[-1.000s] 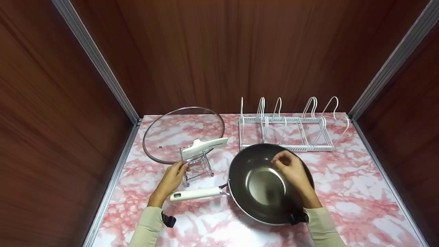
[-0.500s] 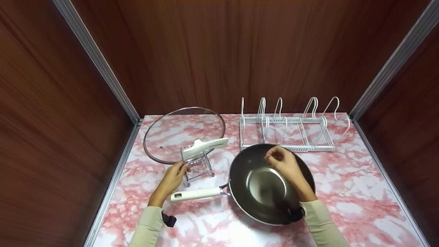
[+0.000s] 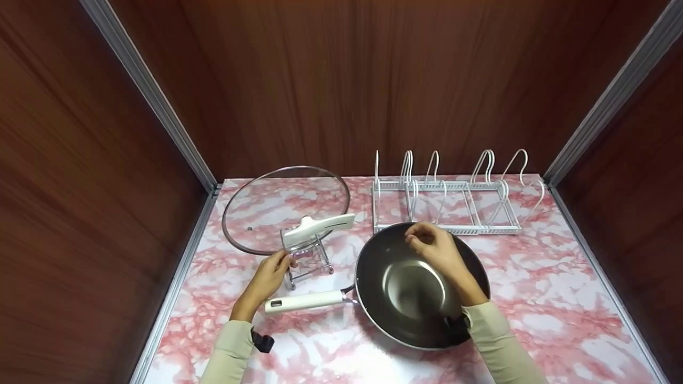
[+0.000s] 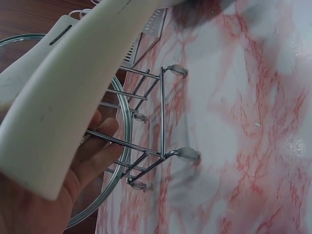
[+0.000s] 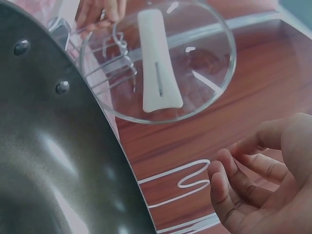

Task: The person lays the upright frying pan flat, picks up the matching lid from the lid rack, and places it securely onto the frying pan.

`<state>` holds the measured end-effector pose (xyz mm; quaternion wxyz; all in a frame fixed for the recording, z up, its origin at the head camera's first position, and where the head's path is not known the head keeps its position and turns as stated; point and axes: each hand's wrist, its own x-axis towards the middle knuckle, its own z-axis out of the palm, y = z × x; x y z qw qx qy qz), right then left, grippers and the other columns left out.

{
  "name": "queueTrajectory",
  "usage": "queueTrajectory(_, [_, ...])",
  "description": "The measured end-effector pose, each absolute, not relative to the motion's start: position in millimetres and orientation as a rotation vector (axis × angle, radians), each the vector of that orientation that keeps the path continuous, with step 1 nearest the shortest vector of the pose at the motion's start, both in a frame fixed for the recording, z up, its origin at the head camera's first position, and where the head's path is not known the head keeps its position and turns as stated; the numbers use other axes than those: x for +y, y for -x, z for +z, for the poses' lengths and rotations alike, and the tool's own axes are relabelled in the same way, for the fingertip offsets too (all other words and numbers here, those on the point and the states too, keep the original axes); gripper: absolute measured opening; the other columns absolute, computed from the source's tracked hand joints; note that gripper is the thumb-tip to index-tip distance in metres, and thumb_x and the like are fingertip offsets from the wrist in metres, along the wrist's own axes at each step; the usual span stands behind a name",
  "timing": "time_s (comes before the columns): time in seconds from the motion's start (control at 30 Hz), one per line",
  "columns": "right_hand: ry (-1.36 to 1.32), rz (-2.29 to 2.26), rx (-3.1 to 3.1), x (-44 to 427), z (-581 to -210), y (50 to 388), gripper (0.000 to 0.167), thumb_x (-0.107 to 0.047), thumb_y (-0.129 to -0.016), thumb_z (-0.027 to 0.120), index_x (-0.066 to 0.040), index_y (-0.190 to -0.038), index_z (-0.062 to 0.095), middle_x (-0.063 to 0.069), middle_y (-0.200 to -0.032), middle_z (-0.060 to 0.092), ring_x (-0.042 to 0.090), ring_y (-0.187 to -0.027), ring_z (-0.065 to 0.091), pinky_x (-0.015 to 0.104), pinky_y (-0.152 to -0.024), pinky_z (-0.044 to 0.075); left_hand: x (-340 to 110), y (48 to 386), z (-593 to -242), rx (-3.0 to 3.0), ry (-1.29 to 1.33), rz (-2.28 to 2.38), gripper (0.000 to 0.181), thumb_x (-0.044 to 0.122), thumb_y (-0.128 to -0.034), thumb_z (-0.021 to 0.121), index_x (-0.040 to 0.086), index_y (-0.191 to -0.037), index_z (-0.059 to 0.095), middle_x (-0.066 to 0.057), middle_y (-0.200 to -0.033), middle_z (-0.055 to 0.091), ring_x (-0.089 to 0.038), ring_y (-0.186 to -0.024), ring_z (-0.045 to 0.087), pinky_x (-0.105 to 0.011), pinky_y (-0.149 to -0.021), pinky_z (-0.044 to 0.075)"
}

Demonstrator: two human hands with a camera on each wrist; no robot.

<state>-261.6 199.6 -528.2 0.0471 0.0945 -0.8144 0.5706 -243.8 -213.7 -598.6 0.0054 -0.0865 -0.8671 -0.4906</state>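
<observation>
Booth (image 3: 341, 85) — wood-grain walls (image 3: 80, 160), metal corner strips (image 3: 152, 96), marbled table (image 3: 555, 309); pan (image 3: 413, 293), lid (image 3: 277, 208), white rack (image 3: 469, 231) — so kitchen-type setup.

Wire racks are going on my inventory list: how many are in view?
2. The small chrome rack stands left of the pan, gripped by the left hand; the long white rack stands behind the pan, toward the table's far edge. No others show.
</observation>
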Motion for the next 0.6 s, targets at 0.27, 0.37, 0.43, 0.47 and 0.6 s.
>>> queueTrajectory(0.27, [-0.319,1.722,-2.480,189,-523,271,0.011,0.003,-0.093,0.071,0.000,-0.103,0.075,0.018,-0.097,0.076,0.009,-0.080,0.065,0.017,-0.074,0.052,-213,244,-598,-2.713,0.251,-1.542,0.022,0.014,-0.1131,0.050,0.001,-0.105,0.067,-0.019,-0.099,0.074,-0.041,-0.093,0.069,-0.028,-0.080,0.052])
queueTrajectory(0.37, [-0.346,1.714,-2.485,187,-522,275,0.010,0.003,-0.093,0.071,0.001,-0.102,0.075,0.017,-0.097,0.076,0.009,-0.082,0.066,0.018,-0.077,0.053,-213,243,-597,-2.723,0.236,-1.549,0.023,0.014,-0.1132,0.050,0.000,-0.107,0.067,-0.021,-0.101,0.075,-0.043,-0.098,0.070,-0.032,-0.084,0.054])
queueTrajectory(0.43, [-0.370,1.688,-2.491,186,-522,277,0.009,0.003,-0.093,0.071,0.000,-0.101,0.075,0.017,-0.097,0.077,0.008,-0.083,0.066,0.018,-0.079,0.052,-212,243,-598,-2.724,0.237,-1.549,0.023,0.013,-0.1132,0.050,-0.002,-0.107,0.066,-0.022,-0.101,0.075,-0.044,-0.100,0.070,-0.035,-0.086,0.055])
queueTrajectory(0.47, [-0.381,1.677,-2.493,184,-522,278,0.008,0.002,-0.094,0.071,0.000,-0.101,0.075,0.016,-0.096,0.077,0.008,-0.084,0.066,0.018,-0.080,0.052,-212,243,-598,-2.723,0.237,-1.555,0.023,0.013,-0.1133,0.049,-0.002,-0.108,0.066,-0.022,-0.102,0.075,-0.043,-0.101,0.070,-0.035,-0.087,0.056])
queueTrajectory(0.6, [-0.420,1.627,-2.502,179,-520,282,0.006,0.000,-0.094,0.073,-0.002,-0.099,0.075,0.013,-0.095,0.076,0.009,-0.084,0.065,0.017,-0.080,0.052,-212,243,-598,-2.720,0.229,-1.563,0.022,0.014,-0.1133,0.050,0.000,-0.107,0.066,-0.023,-0.102,0.074,-0.043,-0.098,0.070,-0.033,-0.084,0.055])
